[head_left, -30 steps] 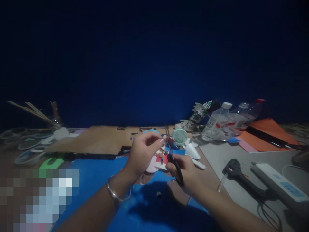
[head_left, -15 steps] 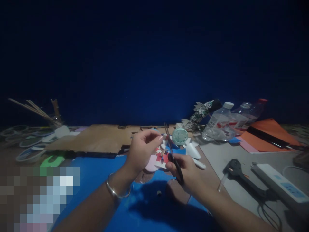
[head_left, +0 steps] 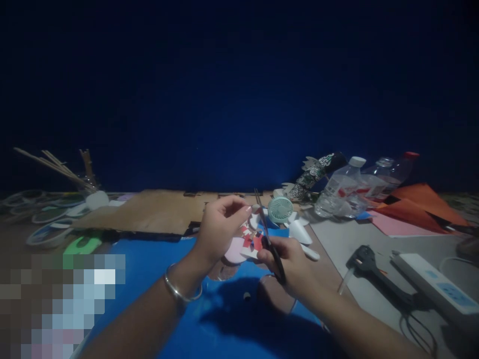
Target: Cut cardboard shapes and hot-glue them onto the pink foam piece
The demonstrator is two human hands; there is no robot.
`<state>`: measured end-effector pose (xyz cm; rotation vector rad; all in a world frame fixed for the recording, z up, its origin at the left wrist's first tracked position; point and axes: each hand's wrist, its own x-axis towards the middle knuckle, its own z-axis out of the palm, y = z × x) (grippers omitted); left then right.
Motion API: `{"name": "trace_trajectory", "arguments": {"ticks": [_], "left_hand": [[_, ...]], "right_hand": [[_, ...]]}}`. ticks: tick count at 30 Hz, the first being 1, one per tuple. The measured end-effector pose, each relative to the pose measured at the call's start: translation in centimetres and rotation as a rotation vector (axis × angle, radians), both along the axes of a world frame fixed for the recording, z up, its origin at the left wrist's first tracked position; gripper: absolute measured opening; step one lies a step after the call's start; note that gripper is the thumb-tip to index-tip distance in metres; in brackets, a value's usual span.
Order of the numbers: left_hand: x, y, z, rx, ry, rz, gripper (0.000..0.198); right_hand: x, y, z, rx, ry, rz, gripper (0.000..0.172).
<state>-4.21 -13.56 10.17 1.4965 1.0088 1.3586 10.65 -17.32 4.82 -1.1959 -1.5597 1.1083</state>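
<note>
My right hand [head_left: 286, 262] grips a pair of scissors [head_left: 270, 239] with black handles, the blades pointing up and away from me. My left hand [head_left: 220, 229], with a silver bangle at its wrist, is closed in a pinch just left of the blades. Whatever sits between its fingertips is too small to make out. Below and between the hands lie red and white paper scraps [head_left: 252, 243] and a pale pink rounded piece [head_left: 235, 250]. Under both arms spreads a blue sheet [head_left: 149, 269] with cut-out holes.
A mint-green fan [head_left: 280, 210] stands behind the scissors. At right are plastic bottles [head_left: 342, 189], orange paper [head_left: 426, 204], a glue gun [head_left: 385, 276] and a power strip [head_left: 437, 281]. Brown cardboard [head_left: 149, 212], a green tape dispenser [head_left: 83, 243] and wooden sticks [head_left: 56, 164] lie left.
The orange paper at right has shifted and folded up, showing more pink sheet; the black bar on it is no longer seen. Both hands keep nearly the same pose.
</note>
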Motion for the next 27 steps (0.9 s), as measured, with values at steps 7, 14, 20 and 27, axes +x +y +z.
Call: {"name": "trace_trajectory", "arguments": {"ticks": [7, 14, 20, 27], "left_hand": [[-0.08, 0.10, -0.07, 0.010, -0.005, -0.004, 0.007], [-0.14, 0.02, 0.19, 0.012, 0.027, 0.009, 0.009], [-0.14, -0.14, 0.47, 0.021, 0.024, 0.028, 0.009], [-0.23, -0.08, 0.74, 0.015, -0.009, 0.029, 0.009]], "right_hand": [[0.01, 0.01, 0.08, -0.001, -0.051, -0.025, 0.041], [-0.01, 0.12, -0.01, 0.001, -0.037, -0.018, 0.037], [0.05, 0.15, -0.31, 0.018, -0.063, -0.021, 0.035], [0.21, 0.29, -0.62, 0.010, -0.027, 0.030, 0.028]]}}
